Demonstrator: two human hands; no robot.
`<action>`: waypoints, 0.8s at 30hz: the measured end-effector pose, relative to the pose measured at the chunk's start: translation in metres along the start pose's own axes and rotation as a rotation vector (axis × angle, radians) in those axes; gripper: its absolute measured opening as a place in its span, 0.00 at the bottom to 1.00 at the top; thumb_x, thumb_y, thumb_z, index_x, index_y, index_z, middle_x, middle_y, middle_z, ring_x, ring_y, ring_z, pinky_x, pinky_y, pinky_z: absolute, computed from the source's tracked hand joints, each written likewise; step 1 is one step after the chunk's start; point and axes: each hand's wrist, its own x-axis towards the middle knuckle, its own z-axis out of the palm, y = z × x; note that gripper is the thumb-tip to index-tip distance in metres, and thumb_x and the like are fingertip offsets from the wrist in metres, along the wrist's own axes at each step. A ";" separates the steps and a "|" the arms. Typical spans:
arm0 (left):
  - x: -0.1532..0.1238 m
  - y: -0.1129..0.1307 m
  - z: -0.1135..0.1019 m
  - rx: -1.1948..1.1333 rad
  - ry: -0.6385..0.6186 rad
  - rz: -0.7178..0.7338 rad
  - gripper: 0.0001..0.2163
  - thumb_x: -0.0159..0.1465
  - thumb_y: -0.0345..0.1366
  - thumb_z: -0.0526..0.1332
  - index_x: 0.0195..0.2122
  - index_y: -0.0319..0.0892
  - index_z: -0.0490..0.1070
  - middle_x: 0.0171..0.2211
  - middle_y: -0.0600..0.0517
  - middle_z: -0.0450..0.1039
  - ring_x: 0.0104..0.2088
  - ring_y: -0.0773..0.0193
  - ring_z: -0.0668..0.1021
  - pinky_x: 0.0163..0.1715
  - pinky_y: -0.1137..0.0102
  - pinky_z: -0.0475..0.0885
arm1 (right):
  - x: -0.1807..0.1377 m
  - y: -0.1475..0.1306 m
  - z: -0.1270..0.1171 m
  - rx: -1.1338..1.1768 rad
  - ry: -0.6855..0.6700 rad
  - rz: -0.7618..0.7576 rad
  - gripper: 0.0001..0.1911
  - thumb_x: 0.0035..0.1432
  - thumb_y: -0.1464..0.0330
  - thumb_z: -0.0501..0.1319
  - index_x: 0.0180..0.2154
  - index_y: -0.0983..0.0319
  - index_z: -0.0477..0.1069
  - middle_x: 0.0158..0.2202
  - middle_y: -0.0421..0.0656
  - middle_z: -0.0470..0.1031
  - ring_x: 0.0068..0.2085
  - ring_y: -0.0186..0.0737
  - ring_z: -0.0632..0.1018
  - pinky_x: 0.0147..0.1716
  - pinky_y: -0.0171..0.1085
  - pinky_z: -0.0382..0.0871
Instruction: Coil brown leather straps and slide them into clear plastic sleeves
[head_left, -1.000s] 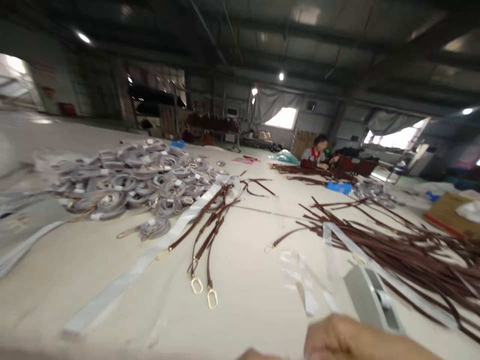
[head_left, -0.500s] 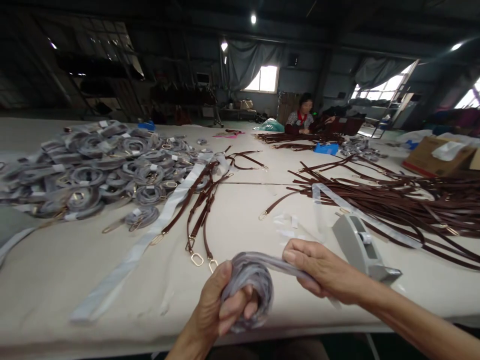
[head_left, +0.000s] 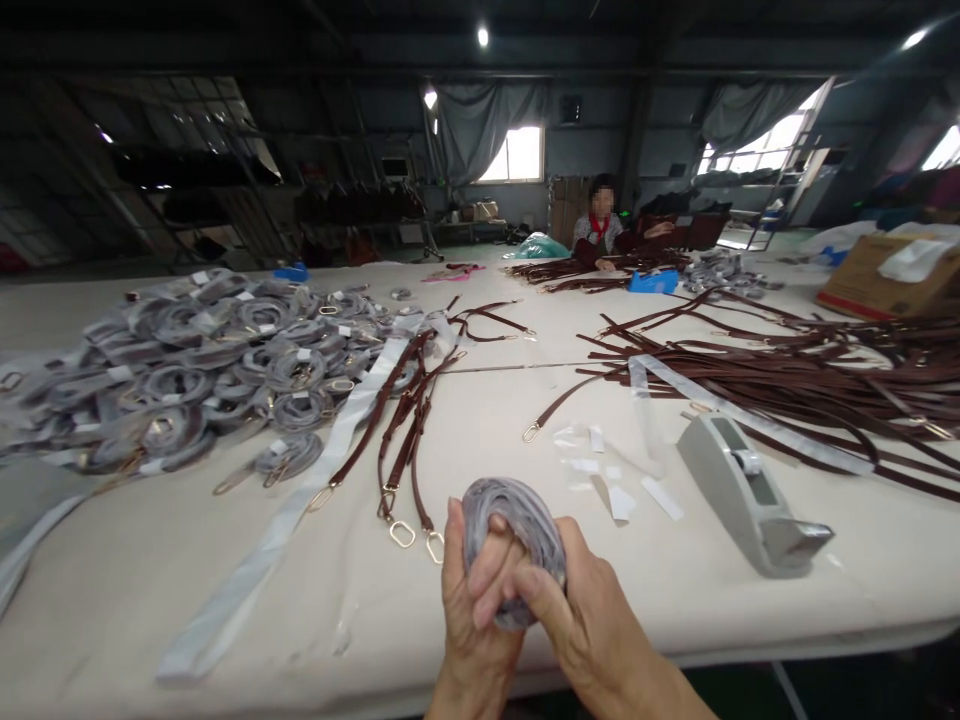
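Observation:
A coiled strap in greyish plastic film [head_left: 510, 497] is held above the table's front edge. My left hand [head_left: 480, 610] grips it from the left, with fingers through the middle of the coil. From the right, my right hand [head_left: 592, 610] closes around the coil, its thumb reaching across the opening. Just beyond lie brown straps [head_left: 405, 440] with gold-coloured oval rings. To the right of my hands stands a grey tape dispenser [head_left: 742, 490]. Small white paper pieces [head_left: 619, 500] lie between it and the coil.
Many wrapped coils [head_left: 180, 360] are heaped at left. A long plastic strip [head_left: 285, 520] crosses the table [head_left: 360, 620]. Loose brown straps [head_left: 787, 390] cover the right side. Behind them sit a cardboard box [head_left: 885, 275] and a blue dispenser [head_left: 652, 281]. A person [head_left: 600, 230] sits opposite.
The loose end of the strap has been wound onto the coil. My right hand has moved left to grip the coil beside my left hand. The person opposite has shifted their arms.

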 end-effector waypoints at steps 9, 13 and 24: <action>0.002 -0.016 0.011 -0.014 0.058 0.044 0.31 0.67 0.58 0.56 0.12 0.44 0.57 0.09 0.58 0.42 0.18 0.68 0.65 0.28 0.78 0.72 | 0.016 0.010 0.005 -0.091 0.117 -0.025 0.20 0.67 0.50 0.43 0.37 0.58 0.60 0.32 0.46 0.79 0.33 0.46 0.79 0.35 0.40 0.66; -0.001 -0.012 0.006 0.111 0.034 0.154 0.24 0.68 0.52 0.58 0.20 0.41 0.71 0.15 0.53 0.65 0.24 0.64 0.74 0.33 0.74 0.75 | 0.024 0.005 -0.010 -0.333 0.069 -0.081 0.19 0.68 0.55 0.40 0.39 0.59 0.60 0.33 0.48 0.78 0.33 0.47 0.79 0.32 0.40 0.64; 0.009 0.093 -0.001 1.437 -0.401 -0.090 0.20 0.68 0.48 0.60 0.51 0.39 0.78 0.15 0.57 0.65 0.18 0.69 0.64 0.22 0.76 0.61 | 0.050 -0.016 -0.053 -1.339 -0.476 -0.563 0.16 0.71 0.61 0.47 0.45 0.66 0.65 0.33 0.51 0.79 0.31 0.51 0.81 0.24 0.41 0.67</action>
